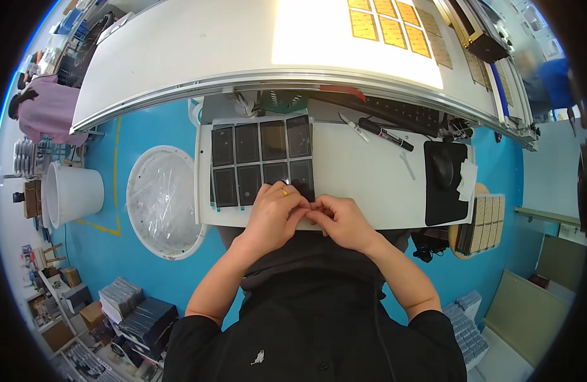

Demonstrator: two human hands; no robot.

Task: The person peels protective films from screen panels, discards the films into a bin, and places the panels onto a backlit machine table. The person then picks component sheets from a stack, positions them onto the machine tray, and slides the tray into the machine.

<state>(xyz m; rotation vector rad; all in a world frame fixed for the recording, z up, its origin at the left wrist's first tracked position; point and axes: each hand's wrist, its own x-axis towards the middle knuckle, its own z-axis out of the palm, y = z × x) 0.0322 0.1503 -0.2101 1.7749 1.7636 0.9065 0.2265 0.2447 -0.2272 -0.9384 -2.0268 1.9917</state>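
Observation:
A tray-like sheet of dark rectangular panels [273, 141], set in two rows, lies on the left part of the white work board [363, 184]. At its lower right corner my left hand [273, 210] is closed in a pinch, wearing a yellow ring, and partly covers the bottom row. My right hand [345, 219] pinches at the same spot, its fingertips meeting those of the left. Whatever lies between the fingertips is too small or hidden to make out. One upper panel [273, 140] looks browner than the others.
Right of the panels lie a knife-like tool [355, 127], a black marker [387, 134] and a mouse [441, 168] on a black pad [436, 213]. A white bin [135, 191] with clear plastic stands left. Beyond is a bench [198, 51] with amber panels [392, 32]; a person [48, 108] is far left.

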